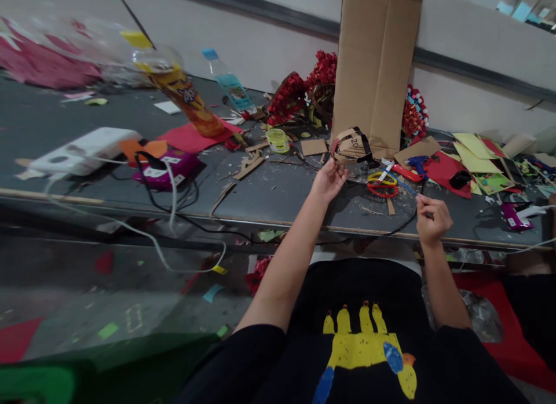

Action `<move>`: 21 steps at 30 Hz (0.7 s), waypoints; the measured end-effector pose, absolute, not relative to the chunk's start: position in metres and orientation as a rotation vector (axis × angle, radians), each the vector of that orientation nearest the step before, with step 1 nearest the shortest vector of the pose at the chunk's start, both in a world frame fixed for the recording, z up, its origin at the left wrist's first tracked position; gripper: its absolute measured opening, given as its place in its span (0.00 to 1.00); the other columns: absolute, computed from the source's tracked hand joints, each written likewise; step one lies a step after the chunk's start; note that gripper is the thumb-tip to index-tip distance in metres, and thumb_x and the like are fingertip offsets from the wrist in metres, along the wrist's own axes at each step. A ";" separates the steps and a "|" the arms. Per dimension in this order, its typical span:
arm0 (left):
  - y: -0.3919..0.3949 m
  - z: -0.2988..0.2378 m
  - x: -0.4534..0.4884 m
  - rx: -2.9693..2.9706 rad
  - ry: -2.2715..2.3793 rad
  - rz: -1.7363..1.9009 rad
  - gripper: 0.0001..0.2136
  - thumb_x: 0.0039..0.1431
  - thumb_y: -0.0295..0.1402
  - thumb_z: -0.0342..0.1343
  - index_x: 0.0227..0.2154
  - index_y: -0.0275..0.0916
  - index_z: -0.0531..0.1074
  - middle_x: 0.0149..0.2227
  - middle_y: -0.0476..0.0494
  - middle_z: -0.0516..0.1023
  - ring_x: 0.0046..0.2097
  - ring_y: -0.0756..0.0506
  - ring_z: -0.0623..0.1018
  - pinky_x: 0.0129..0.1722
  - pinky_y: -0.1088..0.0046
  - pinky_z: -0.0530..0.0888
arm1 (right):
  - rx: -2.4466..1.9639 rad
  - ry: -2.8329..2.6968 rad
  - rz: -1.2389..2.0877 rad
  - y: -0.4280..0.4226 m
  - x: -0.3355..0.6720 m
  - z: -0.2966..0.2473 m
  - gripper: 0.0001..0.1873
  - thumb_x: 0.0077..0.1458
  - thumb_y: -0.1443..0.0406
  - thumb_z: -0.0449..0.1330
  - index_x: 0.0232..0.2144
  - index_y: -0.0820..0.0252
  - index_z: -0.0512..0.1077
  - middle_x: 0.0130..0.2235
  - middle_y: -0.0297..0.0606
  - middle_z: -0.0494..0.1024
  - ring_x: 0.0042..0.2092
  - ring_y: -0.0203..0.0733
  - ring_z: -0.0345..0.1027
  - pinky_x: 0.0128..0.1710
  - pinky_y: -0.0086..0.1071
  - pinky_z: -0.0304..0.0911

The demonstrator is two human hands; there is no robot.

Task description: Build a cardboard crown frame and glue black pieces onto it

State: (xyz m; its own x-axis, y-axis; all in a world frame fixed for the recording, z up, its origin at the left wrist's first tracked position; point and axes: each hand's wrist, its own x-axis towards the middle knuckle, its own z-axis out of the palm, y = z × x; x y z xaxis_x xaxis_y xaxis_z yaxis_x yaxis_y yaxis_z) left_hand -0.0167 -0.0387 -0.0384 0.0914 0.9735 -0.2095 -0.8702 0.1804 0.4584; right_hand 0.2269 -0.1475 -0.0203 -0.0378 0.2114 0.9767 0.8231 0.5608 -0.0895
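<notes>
My left hand (pixel 330 181), palm turned up, grips the near left edge of a small cardboard ring (pixel 369 152) with dark and red bands on its rim. My right hand (pixel 433 219) is closed in a pinch on the end of a thin blue strip (pixel 405 185), which points toward the ring; its exact kind I cannot tell. Between my hands, on the grey table, lie a pair of scissors (pixel 383 190) with red and yellow handles. A blue glue gun (pixel 417 165) rests beyond my right hand.
Behind the ring stands a tall cardboard sheet (pixel 373 62). A tilted drink bottle (pixel 186 97), a blue-capped bottle (pixel 230 82), a white power strip (pixel 87 150) and a purple box (pixel 167 171) are at left. Coloured paper (pixel 452 172) and cables lie about. A person's sleeve (pixel 532 305) shows at right.
</notes>
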 end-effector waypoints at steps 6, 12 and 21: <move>-0.037 -0.042 -0.018 0.251 0.500 1.384 0.13 0.63 0.26 0.44 0.26 0.38 0.70 0.22 0.52 0.73 0.26 0.56 0.74 0.35 0.81 0.73 | -0.974 -1.600 -0.625 -0.149 0.220 -0.024 0.16 0.52 0.69 0.62 0.18 0.56 0.60 0.29 0.33 0.80 0.31 0.34 0.76 0.32 0.27 0.71; -0.038 -0.040 -0.017 0.271 0.530 1.386 0.12 0.63 0.27 0.45 0.26 0.38 0.70 0.21 0.52 0.73 0.25 0.56 0.73 0.37 0.80 0.73 | -0.941 -1.620 -0.613 -0.147 0.218 -0.024 0.16 0.52 0.70 0.62 0.19 0.56 0.60 0.30 0.34 0.80 0.32 0.34 0.76 0.33 0.27 0.71; -0.040 -0.038 -0.016 0.255 0.535 1.386 0.12 0.64 0.28 0.44 0.27 0.38 0.70 0.21 0.52 0.72 0.25 0.56 0.73 0.35 0.80 0.73 | -0.923 -1.583 -0.655 -0.145 0.222 -0.022 0.16 0.50 0.71 0.63 0.19 0.57 0.61 0.30 0.34 0.80 0.32 0.34 0.76 0.33 0.26 0.72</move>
